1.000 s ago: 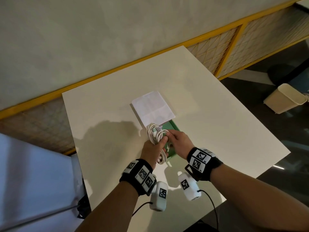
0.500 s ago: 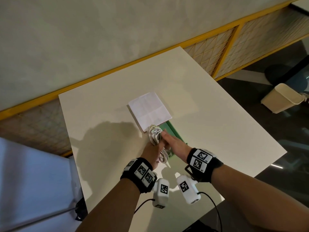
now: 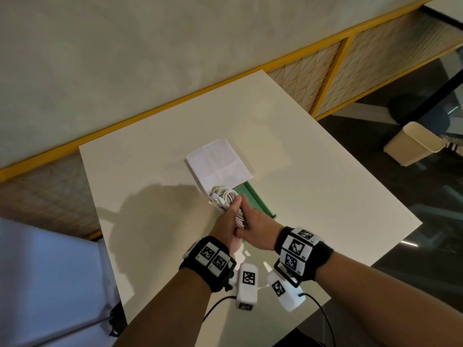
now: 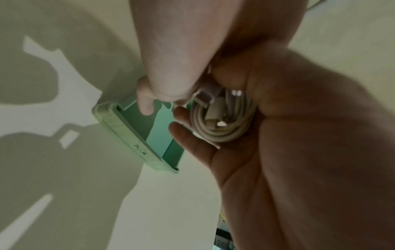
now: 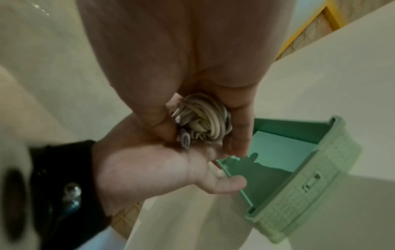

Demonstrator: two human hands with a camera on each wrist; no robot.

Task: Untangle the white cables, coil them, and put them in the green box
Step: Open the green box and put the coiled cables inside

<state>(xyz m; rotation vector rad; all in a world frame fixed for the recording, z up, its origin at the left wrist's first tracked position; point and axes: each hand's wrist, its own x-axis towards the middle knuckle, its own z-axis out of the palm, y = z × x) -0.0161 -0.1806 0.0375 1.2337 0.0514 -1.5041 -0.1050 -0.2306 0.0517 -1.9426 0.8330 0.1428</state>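
A: Where's the coiled white cable bundle (image 3: 226, 199) sitting?

B: It's being held between both hands, hovering above the near-left end of the green box (image 3: 260, 202), not inside yet. A connector is poking out of the coil in the right wrist view.

A: Fingers?

B: The left hand (image 3: 226, 225) is cradling the coil from below, fingers (image 5: 226, 183) lying mostly straight under it. The right hand (image 3: 255, 227) is clamping the coil from the other side, thumb and fingers (image 5: 239, 128) curling around it.

A: Box?

B: It's sitting open on the white counter (image 3: 300, 171), interior showing nothing in it from the wrist views. A white paper sheet (image 3: 218, 165) is lying at the box's 11 o'clock, overlapping its far end. A beige waste bin (image 3: 413, 146) is standing on the floor at 2 o'clock, well apart from the counter.
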